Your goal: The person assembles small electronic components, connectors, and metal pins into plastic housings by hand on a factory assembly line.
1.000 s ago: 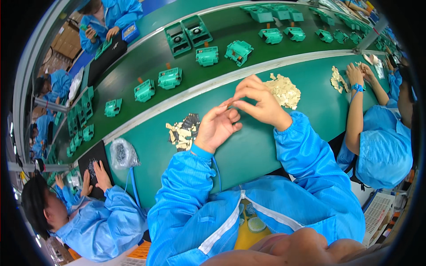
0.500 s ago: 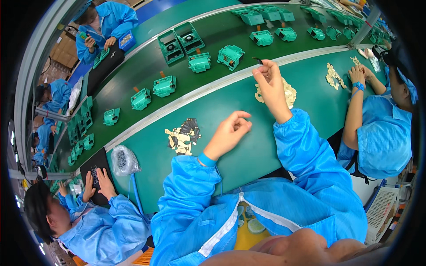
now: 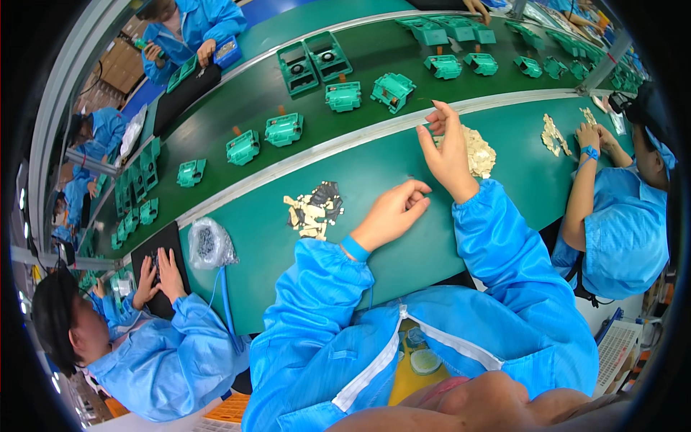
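My left hand hovers over the green work table, loosely curled, with its thumb apart from the fingers; nothing shows between them. A blue band circles that wrist. Just left of it lies a pile of small cream and black pieces. Raised beside the conveyor's metal edge, my right hand has bent fingers, with a gap to the thumb. A thin dark sliver shows just beyond its fingertips, too small to name. Behind that hand spreads a heap of cream-coloured pieces, partly covered by it.
Green plastic housings stand in rows on the dark green conveyor beyond a metal rail. A clear plastic bag sits at the table's left. Co-workers in blue work on both sides and across the belt.
The small black piece held in my right fingertips no longer shows there, and those fingers have spread from the thumb. My left hand is closer to my right. The whole view has shifted slightly.
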`<move>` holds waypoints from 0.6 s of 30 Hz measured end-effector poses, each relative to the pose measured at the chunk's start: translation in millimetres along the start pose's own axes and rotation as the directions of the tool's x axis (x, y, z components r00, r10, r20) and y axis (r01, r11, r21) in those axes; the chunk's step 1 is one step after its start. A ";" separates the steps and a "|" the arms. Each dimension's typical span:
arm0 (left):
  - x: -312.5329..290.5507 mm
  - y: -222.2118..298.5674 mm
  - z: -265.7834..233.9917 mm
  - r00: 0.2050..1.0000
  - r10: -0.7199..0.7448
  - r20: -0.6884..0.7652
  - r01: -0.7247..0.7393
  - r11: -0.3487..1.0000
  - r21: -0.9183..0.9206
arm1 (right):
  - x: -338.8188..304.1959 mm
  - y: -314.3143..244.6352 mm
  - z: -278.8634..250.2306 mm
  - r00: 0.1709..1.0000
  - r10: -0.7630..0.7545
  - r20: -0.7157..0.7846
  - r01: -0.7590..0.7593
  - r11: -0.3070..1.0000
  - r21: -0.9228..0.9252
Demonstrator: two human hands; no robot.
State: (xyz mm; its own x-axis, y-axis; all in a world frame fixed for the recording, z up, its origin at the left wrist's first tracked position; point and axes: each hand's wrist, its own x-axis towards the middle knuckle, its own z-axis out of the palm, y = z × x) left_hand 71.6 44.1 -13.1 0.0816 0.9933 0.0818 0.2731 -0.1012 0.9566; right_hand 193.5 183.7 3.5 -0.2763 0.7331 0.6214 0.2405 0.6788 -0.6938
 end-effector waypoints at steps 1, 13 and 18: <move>2.6 1.8 -1.3 1.000 -0.002 0.012 0.002 1.000 0.004 | 1.5 1.9 -0.8 0.999 0.024 0.027 -0.023 0.999 -0.027; 6.9 -13.7 4.5 0.999 0.049 0.007 -0.048 0.998 -0.038 | 115.4 29.9 57.2 0.852 0.034 0.523 0.208 0.894 -0.396; 6.3 -10.1 7.2 0.994 0.110 -0.026 -0.111 0.993 -0.040 | 133.5 38.8 58.0 0.661 0.302 0.687 0.186 0.821 -0.540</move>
State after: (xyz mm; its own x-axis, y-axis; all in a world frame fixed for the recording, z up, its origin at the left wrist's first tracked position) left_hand 76.3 51.0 -24.3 0.0863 0.9773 0.1933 0.2237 -0.2081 0.9522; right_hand 112.0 305.5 38.4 -0.7493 0.6605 -0.0484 0.6482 0.7164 -0.2580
